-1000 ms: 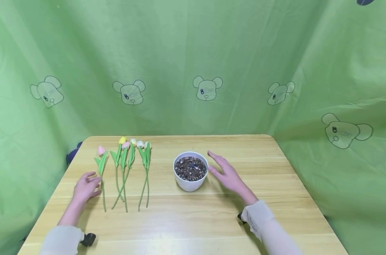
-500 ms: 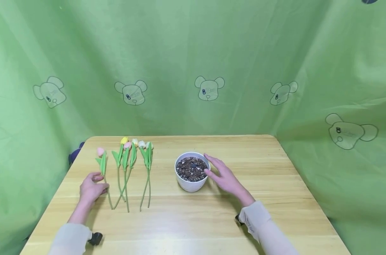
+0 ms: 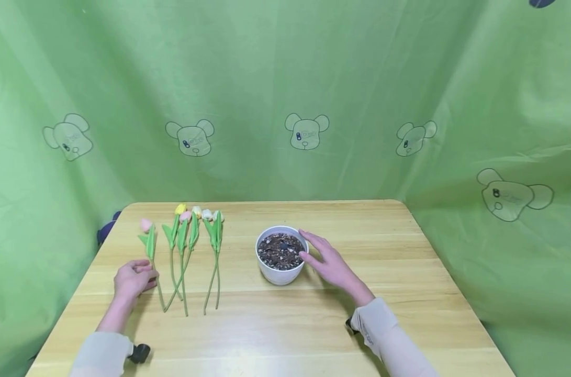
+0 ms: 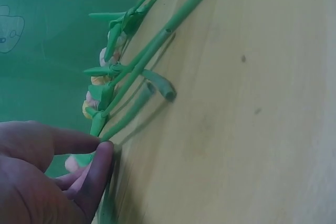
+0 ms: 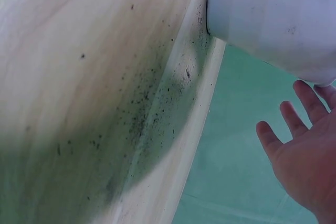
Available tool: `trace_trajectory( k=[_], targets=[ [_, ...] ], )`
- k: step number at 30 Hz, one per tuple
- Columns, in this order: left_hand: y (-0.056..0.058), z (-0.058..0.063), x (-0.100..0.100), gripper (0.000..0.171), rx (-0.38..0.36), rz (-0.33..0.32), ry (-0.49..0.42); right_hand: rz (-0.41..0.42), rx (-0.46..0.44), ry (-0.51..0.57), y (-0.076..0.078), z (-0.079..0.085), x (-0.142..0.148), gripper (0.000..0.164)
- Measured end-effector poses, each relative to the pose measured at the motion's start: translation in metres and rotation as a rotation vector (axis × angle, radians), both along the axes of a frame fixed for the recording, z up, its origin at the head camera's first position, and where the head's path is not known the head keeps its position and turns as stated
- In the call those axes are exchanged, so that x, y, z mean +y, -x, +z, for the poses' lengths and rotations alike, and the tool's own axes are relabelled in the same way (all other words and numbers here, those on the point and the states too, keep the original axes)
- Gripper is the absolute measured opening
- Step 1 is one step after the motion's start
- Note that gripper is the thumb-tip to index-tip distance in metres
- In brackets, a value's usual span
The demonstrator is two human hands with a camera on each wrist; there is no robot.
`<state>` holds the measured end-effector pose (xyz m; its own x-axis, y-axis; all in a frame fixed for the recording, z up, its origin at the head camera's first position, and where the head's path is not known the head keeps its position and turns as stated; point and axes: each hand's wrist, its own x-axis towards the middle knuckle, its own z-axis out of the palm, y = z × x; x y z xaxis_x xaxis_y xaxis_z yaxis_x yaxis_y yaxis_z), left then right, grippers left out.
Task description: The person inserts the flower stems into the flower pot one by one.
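My left hand (image 3: 131, 281) pinches the stem of a pink artificial tulip (image 3: 150, 246) at the left of the table. In the left wrist view, thumb and finger meet on that green stem (image 4: 134, 113). The tulip's head points to the far edge. My right hand (image 3: 329, 264) is at the right side of a white flowerpot (image 3: 279, 276) filled with dark soil (image 3: 280, 252). Its fingers are spread and relaxed. The right wrist view shows fingertips at the rim of the pot (image 5: 273, 19); the thumb is out of that frame.
Several more tulips lie between left hand and pot: a yellow one (image 3: 180, 209), a pink one (image 3: 185, 215) and pale ones (image 3: 207, 214), some stems crossing. Soil crumbs (image 5: 139, 114) dot the wooden table (image 3: 266, 335). A green curtain (image 3: 247, 157) surrounds the table's back and sides.
My left hand has moved right onto the pink tulip's stem and now pinches it; the stem's lower end has swung right. My right hand has come in against the pot's rim.
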<state>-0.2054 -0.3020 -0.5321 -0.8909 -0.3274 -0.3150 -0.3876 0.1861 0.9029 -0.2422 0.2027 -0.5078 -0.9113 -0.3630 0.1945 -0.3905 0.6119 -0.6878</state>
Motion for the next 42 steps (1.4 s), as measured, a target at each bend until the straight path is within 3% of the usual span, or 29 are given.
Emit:
trace_trajectory(
  k=[11, 25, 42],
  targets=[
    [-0.0016, 0.0028, -0.0041, 0.057, -0.032, -0.045, -0.081, -0.006, -0.011, 0.006, 0.0006, -0.0023, -0.0002, 0.063],
    [-0.0012, -0.0013, -0.0081, 0.059, -0.009, -0.026, -0.14, -0.011, -0.002, 0.005, 0.0002, -0.0031, -0.0001, 0.063],
    [-0.0042, 0.006, -0.0021, 0.058, 0.049, -0.016, -0.094, -0.017, -0.016, 0.022, -0.0006, -0.0068, -0.0006, 0.063]
  ],
)
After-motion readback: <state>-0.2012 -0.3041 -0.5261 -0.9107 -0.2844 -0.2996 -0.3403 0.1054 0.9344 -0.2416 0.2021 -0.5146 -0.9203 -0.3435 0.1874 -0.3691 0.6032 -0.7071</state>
